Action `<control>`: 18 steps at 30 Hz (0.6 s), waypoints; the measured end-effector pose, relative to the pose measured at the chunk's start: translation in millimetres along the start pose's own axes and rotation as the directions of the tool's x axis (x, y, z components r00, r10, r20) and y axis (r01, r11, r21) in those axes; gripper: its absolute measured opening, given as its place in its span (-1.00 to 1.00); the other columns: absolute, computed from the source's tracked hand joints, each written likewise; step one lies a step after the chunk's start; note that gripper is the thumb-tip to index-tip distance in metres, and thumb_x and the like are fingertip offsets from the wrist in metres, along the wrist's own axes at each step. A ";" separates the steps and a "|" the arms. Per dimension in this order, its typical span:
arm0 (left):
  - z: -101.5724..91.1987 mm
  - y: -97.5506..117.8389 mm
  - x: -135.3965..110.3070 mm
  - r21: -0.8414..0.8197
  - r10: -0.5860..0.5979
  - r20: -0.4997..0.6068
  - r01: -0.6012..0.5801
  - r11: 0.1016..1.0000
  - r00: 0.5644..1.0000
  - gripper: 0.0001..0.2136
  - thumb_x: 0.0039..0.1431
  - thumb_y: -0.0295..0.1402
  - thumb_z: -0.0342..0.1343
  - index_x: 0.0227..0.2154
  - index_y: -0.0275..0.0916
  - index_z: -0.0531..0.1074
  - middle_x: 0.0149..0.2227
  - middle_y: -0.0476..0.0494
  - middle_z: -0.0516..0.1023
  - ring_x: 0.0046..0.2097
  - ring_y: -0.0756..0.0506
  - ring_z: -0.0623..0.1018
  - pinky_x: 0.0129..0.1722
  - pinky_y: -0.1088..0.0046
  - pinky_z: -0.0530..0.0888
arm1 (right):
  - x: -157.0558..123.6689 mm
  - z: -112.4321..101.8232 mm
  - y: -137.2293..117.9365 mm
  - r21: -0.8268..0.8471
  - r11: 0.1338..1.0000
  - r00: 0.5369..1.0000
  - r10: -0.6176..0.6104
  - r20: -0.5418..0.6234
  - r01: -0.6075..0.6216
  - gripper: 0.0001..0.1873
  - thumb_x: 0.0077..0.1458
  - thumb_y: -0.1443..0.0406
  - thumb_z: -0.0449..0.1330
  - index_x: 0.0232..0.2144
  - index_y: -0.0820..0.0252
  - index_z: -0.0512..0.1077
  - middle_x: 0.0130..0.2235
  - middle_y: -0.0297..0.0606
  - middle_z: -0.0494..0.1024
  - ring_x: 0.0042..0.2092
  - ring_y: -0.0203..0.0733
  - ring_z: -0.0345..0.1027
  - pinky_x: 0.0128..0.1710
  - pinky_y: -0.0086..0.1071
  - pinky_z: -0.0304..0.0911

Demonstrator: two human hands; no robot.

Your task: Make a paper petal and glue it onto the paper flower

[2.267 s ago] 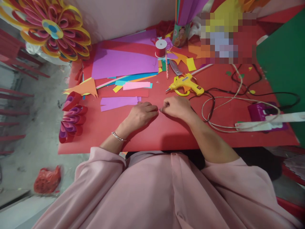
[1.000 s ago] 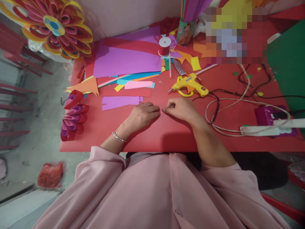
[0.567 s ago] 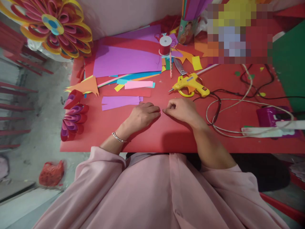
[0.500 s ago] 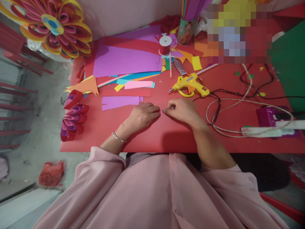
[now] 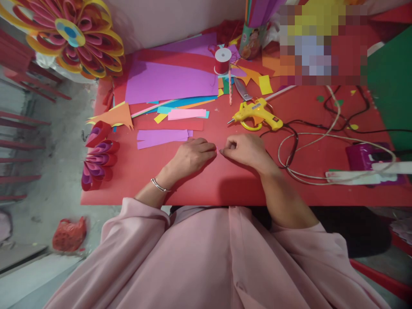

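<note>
My left hand [image 5: 191, 156] and my right hand [image 5: 245, 149] rest close together on the red table [image 5: 209, 184], fingers curled. Between their fingertips shows a tiny pale piece [image 5: 218, 150], too small to name. Just beyond the left hand lie purple paper strips [image 5: 162, 137]. A yellow glue gun [image 5: 255, 116] lies a little past the right hand. A silver bangle [image 5: 160, 185] circles my left wrist.
Purple sheets [image 5: 170, 81], a pink strip [image 5: 186, 114], red ribbon spool [image 5: 222, 61] and scissors [image 5: 240, 90] lie at the back. Looped paper petals [image 5: 98, 159] sit at the left edge, a paper flower [image 5: 72, 36] hangs beyond. Cables [image 5: 305, 141] and a power strip [image 5: 360, 176] lie right.
Both hands stay pinched together at the same spot; only the view has shifted slightly since the earliest frame.
</note>
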State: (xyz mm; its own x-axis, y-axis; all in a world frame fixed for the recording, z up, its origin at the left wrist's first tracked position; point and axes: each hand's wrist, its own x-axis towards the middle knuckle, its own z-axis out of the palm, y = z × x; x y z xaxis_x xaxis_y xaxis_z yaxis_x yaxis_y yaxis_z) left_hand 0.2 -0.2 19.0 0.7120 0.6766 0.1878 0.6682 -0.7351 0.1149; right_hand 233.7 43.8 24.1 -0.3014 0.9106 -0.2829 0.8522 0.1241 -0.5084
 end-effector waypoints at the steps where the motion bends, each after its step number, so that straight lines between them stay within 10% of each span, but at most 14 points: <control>1: 0.2 -0.1 0.0 0.001 0.004 -0.004 -0.004 1.000 1.000 -0.73 0.62 -0.39 -0.02 -0.06 -0.16 0.62 0.03 -0.15 0.74 -0.03 -0.14 0.58 -0.11 0.24 0.46 | -0.1 0.1 0.2 0.002 1.000 1.000 -0.001 0.001 0.001 -0.85 0.17 0.14 0.38 -0.39 0.02 0.64 -0.28 -0.31 0.75 -0.24 -0.11 0.52 -0.31 -0.27 0.08; 18: 0.9 -0.4 0.2 -0.009 0.000 -0.001 0.000 1.000 1.000 -0.74 0.61 -0.40 0.00 -0.06 -0.16 0.63 0.03 -0.14 0.73 -0.03 -0.12 0.59 -0.11 0.25 0.46 | -0.2 2.5 1.6 0.020 1.000 1.000 0.000 -0.021 0.001 -0.86 0.16 0.14 0.39 -0.39 0.02 0.64 -0.32 -0.32 0.72 -0.26 -0.12 0.50 -0.31 -0.28 0.08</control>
State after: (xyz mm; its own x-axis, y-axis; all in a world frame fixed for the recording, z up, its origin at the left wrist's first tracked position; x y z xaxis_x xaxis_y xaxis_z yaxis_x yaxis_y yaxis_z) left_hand 0.3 0.3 18.1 0.7116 0.6766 0.1892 0.6663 -0.7354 0.1239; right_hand 234.0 42.9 21.2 -0.2922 0.9188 -0.2653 0.8435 0.1168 -0.5243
